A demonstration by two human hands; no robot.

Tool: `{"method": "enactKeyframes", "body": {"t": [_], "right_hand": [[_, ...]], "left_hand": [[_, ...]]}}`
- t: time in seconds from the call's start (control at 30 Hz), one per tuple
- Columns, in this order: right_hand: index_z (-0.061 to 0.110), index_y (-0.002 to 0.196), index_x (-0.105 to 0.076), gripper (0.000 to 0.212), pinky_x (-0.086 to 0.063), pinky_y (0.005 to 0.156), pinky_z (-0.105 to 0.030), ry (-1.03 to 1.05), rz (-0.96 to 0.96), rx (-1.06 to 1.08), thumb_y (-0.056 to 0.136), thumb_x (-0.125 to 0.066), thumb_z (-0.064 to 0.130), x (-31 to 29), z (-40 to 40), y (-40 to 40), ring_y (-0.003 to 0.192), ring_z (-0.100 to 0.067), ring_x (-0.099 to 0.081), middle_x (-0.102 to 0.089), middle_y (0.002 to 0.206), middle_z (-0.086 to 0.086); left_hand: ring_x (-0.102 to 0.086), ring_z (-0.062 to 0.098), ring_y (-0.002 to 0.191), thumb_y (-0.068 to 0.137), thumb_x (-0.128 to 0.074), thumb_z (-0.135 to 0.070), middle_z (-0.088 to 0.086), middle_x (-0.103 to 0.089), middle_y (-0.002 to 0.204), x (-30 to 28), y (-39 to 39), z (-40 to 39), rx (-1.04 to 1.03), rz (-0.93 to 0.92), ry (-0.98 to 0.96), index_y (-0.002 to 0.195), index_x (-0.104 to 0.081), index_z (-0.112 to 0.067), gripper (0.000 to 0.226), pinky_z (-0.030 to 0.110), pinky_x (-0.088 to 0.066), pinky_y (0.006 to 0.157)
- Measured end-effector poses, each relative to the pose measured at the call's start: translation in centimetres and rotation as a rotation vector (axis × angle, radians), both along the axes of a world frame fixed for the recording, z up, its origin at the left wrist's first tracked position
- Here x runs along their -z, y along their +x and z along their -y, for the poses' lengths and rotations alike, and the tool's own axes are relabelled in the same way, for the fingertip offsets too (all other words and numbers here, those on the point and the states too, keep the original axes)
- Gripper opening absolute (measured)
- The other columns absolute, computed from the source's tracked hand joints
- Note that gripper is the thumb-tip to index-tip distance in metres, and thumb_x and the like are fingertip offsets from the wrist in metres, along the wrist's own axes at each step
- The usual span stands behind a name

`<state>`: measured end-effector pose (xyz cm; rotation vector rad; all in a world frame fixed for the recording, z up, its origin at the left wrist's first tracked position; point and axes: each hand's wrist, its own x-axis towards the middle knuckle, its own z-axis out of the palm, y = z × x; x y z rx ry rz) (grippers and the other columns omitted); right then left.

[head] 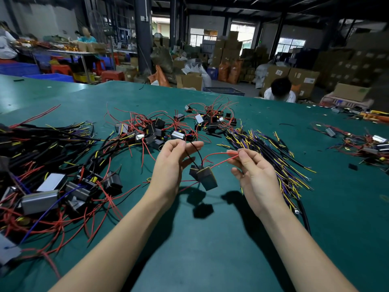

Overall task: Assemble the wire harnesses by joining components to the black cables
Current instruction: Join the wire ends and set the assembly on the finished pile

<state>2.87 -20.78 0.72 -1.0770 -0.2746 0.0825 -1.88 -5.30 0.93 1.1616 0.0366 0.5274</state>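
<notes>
My left hand (171,165) pinches a thin black wire (194,153) above the green table. A dark box-shaped component (207,179) hangs from that wire, with a second small black block beside it. My right hand (252,171) pinches the end of a red wire (221,161) that runs back to the hanging component. A bundle of black cables (271,152) with yellow and purple ends lies just past my right hand. Loose components with red wires (160,129) are heaped beyond my left hand.
A large tangle of black cables, grey boxes and red wires (46,182) covers the table's left side. Another small pile (366,144) lies at far right. A person (281,90) sits beyond the table's far edge; cardboard boxes stand behind.
</notes>
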Motion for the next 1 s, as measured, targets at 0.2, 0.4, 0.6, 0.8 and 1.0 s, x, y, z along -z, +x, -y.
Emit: {"method": "enactKeyframes", "body": {"t": [0.2, 0.4, 0.6, 0.8, 1.0], "right_hand": [[0.012, 0.089, -0.058, 0.013, -0.051, 0.061, -0.016, 0.115, -0.078, -0.027, 0.095, -0.049, 0.006, 0.3, 0.3, 0.3, 0.072, -0.011, -0.067, -0.073, 0.085, -0.003], [0.009, 0.088, -0.056, 0.014, -0.054, 0.060, -0.018, 0.233, -0.159, -0.024, 0.097, -0.045, 0.003, 0.2, 0.5, 0.7, 0.073, -0.016, -0.071, -0.074, 0.084, -0.008], [0.008, 0.089, -0.055, 0.013, -0.051, 0.054, -0.015, 0.218, -0.161, 0.005, 0.097, -0.046, 0.003, 0.3, 0.2, 0.6, 0.066, -0.012, -0.069, -0.072, 0.074, -0.005], [0.012, 0.088, -0.058, 0.012, -0.048, 0.057, -0.013, 0.003, -0.020, 0.039, 0.094, -0.051, 0.005, 0.6, -0.2, 0.2, 0.070, -0.009, -0.068, -0.072, 0.078, 0.000], [0.010, 0.089, -0.062, 0.010, -0.051, 0.066, -0.016, -0.127, 0.015, -0.010, 0.092, -0.054, 0.006, 1.1, -0.9, -0.3, 0.076, -0.011, -0.069, -0.074, 0.082, -0.002]], "left_hand": [[-0.069, 0.014, 0.079, 0.098, -0.044, -0.010, -0.001, -0.073, 0.077, 0.4, -0.2, -0.6, 0.007, 0.033, -0.038, 0.084, -0.052, -0.015, 0.017, 0.028, -0.053, 0.079], [-0.069, 0.018, 0.072, 0.094, -0.050, -0.004, 0.004, -0.071, 0.072, 0.6, -0.3, -0.9, -0.043, 0.084, -0.174, 0.087, -0.052, -0.011, 0.010, 0.030, -0.056, 0.081], [-0.070, 0.012, 0.071, 0.093, -0.054, -0.002, 0.004, -0.072, 0.072, 0.7, -0.6, -1.3, -0.086, 0.046, -0.228, 0.099, -0.059, -0.009, 0.011, 0.021, -0.056, 0.071], [-0.071, 0.016, 0.071, 0.094, -0.054, -0.009, 0.002, -0.070, 0.069, 0.2, -0.7, -1.4, -0.092, 0.001, -0.334, 0.089, -0.062, -0.010, 0.010, 0.024, -0.058, 0.069], [-0.061, 0.014, 0.058, 0.098, -0.049, -0.011, 0.000, -0.057, 0.062, -0.2, -0.2, -1.3, -0.149, 0.006, -0.182, 0.091, -0.063, -0.008, 0.016, 0.031, -0.060, 0.070]]}}
